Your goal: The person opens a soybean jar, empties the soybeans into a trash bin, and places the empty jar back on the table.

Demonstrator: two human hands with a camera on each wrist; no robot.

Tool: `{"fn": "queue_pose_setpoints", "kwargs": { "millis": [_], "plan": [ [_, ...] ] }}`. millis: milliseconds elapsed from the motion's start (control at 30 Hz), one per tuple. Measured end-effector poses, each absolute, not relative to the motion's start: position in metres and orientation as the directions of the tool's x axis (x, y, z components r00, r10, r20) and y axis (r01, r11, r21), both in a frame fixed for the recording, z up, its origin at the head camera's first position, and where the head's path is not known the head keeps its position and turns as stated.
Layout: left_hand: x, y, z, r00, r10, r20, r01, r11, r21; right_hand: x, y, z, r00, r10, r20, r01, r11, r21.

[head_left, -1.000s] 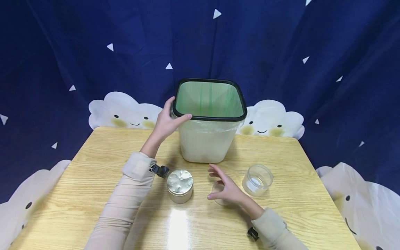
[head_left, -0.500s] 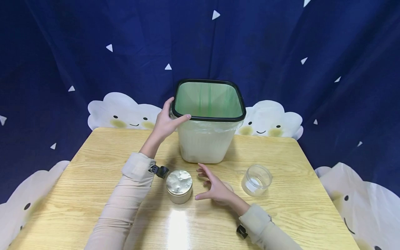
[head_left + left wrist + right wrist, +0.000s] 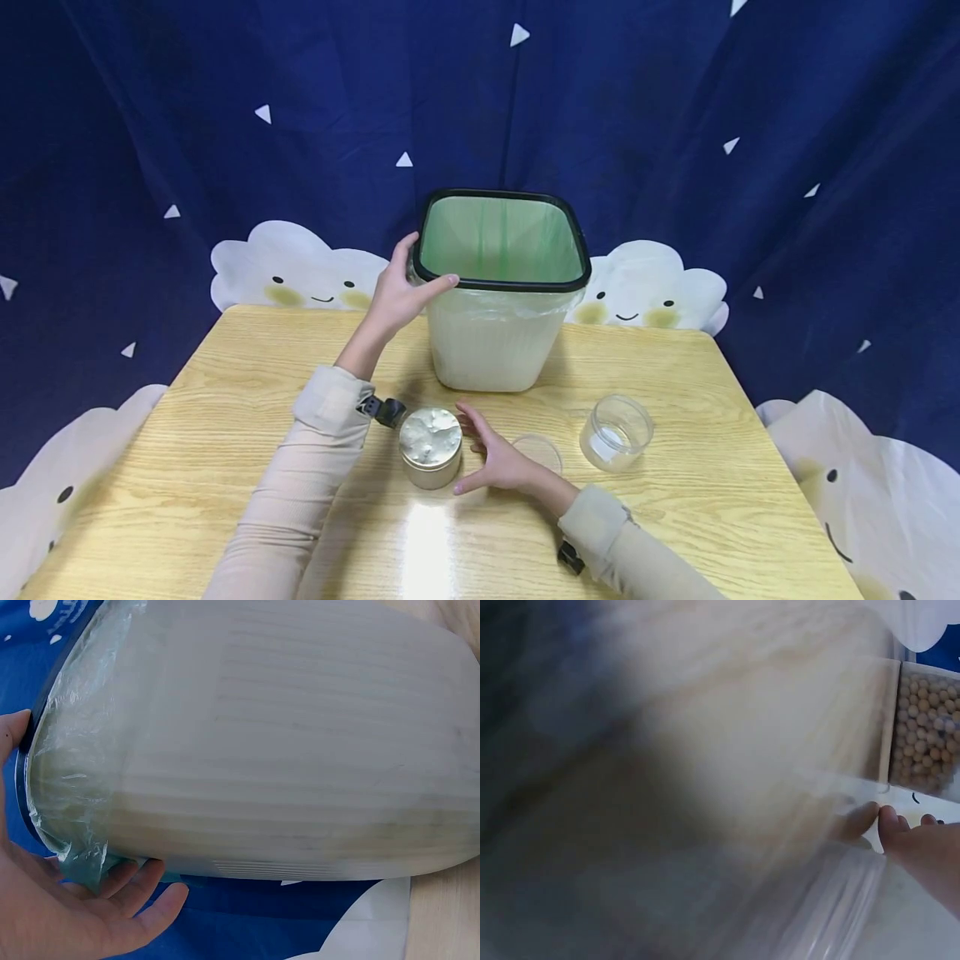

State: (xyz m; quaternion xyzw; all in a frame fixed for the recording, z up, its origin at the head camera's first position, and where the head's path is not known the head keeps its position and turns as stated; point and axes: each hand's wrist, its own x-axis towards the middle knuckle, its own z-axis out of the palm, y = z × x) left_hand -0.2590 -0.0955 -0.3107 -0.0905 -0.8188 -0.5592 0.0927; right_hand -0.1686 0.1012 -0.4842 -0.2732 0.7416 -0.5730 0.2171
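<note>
A pale trash bin (image 3: 487,342) with a black rim and a translucent greenish liner stands at the back of the table. My left hand (image 3: 397,292) grips its left front corner, the thumb on the rim; in the left wrist view the fingers of the left hand (image 3: 82,907) curl under the liner's edge. A round jar (image 3: 431,450) with a crinkled silvery foil top stands in front of the bin. Close at its right side is my right hand (image 3: 498,458), thumb and fingers spread; contact cannot be told. The right wrist view is mostly blurred, with fingers (image 3: 904,825) at the right.
A clear round disc (image 3: 540,452) lies just behind my right wrist. Further right stands a clear jar (image 3: 617,433) with a white patch at its bottom. Round beige beads (image 3: 926,731) show through a clear wall. A blue curtain (image 3: 645,125) hangs behind the table (image 3: 300,333).
My right hand has moved left, from over the clear disc to beside the foil-topped jar, uncovering the disc. The left hand has stayed on the bin.
</note>
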Motion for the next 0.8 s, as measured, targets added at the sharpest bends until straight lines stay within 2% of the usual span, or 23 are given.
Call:
{"fn": "queue_pose_setpoints", "kwargs": {
  "millis": [333,600,800],
  "plan": [
    [-0.26,-0.096,-0.311,-0.969,0.044,0.245,0.243,0.366,0.898,-0.175,0.092,-0.494,-0.789,-0.614,-0.02,-0.154,0.229,-0.961],
    [-0.26,-0.096,-0.311,-0.969,0.044,0.242,0.241,0.366,0.899,-0.178,0.081,-0.5,-0.757,-0.654,0.003,-0.133,0.15,-0.98],
    [-0.26,-0.095,-0.311,-0.97,0.04,0.24,0.238,0.364,0.9,-0.178,0.074,-0.502,-0.773,-0.635,-0.017,-0.103,0.152,-0.983]
  ]
}}
